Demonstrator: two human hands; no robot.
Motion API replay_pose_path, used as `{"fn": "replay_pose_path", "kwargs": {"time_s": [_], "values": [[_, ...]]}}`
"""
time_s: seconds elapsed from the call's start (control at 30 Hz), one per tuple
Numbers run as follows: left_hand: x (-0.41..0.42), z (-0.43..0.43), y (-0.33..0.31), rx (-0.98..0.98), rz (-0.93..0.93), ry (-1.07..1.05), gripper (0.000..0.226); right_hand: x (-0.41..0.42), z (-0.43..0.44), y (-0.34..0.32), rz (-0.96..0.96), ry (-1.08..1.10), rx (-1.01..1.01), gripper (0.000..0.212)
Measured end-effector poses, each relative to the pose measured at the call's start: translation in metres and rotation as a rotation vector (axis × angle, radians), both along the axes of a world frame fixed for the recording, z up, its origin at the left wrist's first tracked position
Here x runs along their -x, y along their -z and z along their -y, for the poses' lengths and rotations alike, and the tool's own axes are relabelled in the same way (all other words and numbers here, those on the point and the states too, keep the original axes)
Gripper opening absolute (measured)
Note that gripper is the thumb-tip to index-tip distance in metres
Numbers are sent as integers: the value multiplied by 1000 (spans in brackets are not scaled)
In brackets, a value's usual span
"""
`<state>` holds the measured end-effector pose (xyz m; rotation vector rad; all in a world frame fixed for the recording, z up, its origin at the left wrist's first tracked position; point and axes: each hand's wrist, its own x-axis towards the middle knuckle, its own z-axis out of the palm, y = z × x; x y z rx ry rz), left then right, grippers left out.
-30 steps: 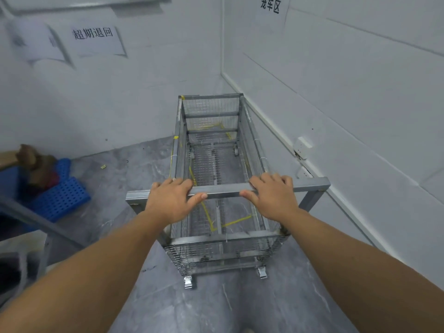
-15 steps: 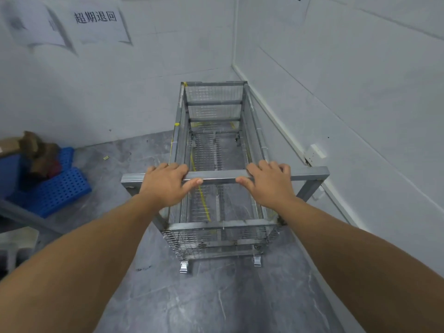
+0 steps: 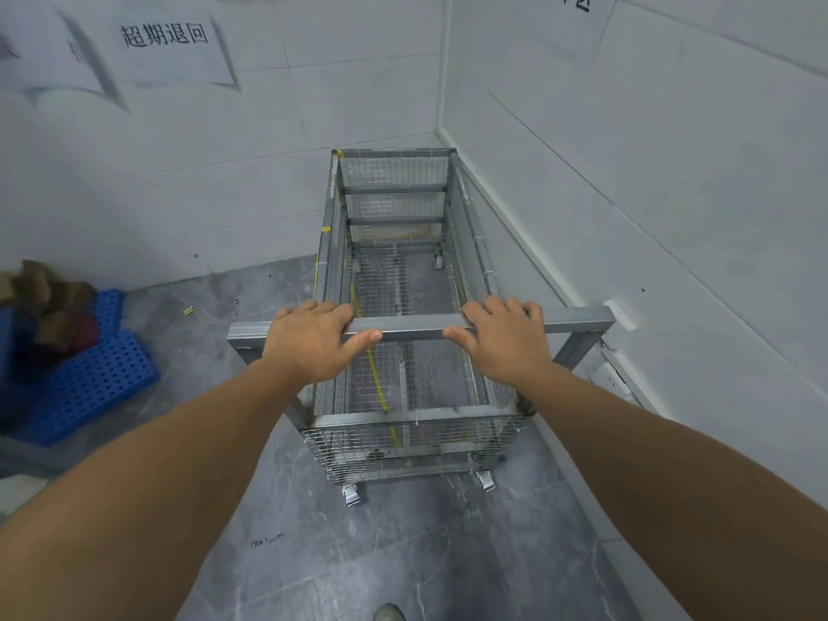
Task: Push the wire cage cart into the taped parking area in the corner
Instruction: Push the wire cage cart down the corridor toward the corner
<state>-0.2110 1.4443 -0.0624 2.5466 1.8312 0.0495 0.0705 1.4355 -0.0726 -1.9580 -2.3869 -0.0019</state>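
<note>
While both hands (image 3: 410, 345) grip handle bar (image 3: 412, 328), wire cage cart (image 3: 396, 280) holds nothing.

Left hand (image 3: 313, 342), right hand (image 3: 504, 340): seemingly closed grip.

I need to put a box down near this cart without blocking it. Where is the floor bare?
Bare grey floor lies left of the wire cage cart, between it, the back wall and the blue pallet. More lies behind the cart, toward the person. Crowded: the right side, where the handle bar nearly meets the wall, and the far left with cardboard.
</note>
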Motion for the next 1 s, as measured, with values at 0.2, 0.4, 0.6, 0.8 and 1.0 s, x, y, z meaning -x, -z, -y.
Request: {"fn": "replay_pose_path", "kwargs": {"time_s": [0.2, 0.4, 0.6, 0.8, 1.0], "values": [[16, -45, 1, 13, 10, -1, 60, 16, -43, 0, -12, 11, 3, 63], [30, -88, 2, -9, 7, 8, 65, 31, -87, 1, -39, -7, -36, 59], [27, -104, 7, -87, -38, 20, 70, 22, -105, 15, -9, -33, -169, 60], [21, -105, 9, -80, -1, 17, 71, 15, -107, 7, -12, -37, -109, 64], [24, -110, 11, -80, 52, 26, 64, 16, -106, 5, -21, -39, -85, 61]]}}
